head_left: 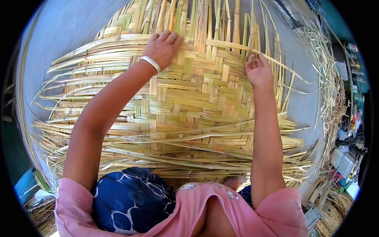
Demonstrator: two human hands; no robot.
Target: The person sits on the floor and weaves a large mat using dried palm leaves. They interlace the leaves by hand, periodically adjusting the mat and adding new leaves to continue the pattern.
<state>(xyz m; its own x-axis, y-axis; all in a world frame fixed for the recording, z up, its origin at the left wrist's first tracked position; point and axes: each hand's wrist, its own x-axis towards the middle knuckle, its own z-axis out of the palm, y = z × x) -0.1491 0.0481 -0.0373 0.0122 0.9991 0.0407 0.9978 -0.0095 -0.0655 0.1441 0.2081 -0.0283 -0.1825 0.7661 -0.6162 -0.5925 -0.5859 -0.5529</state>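
A large woven mat (pixel 185 98) of flat, yellow-green cane strips lies in front of me, its strip ends loose along the sides. My left hand (pixel 162 49), with a silver bangle at the wrist, rests on the upper part of the mat. Its fingers lie on the weave, pointing away from me. At the mat's upper right, my right hand (pixel 259 71) is turned partly palm up. Its fingertips pinch a long cane strip (pixel 282 65) that runs from the weave out past the mat's right side. Beyond both hands, upright strips (pixel 237 23) extend unwoven.
Loose cane strips (pixel 189 162) lie across the mat's near edge by my legs. The mat is spread on a grey floor (pixel 83 31). Heaped straw-coloured scraps (pixel 325 71) run along the right side, with mixed household items (pixel 351 138) past them. A blue object (pixel 25 181) stands lower left.
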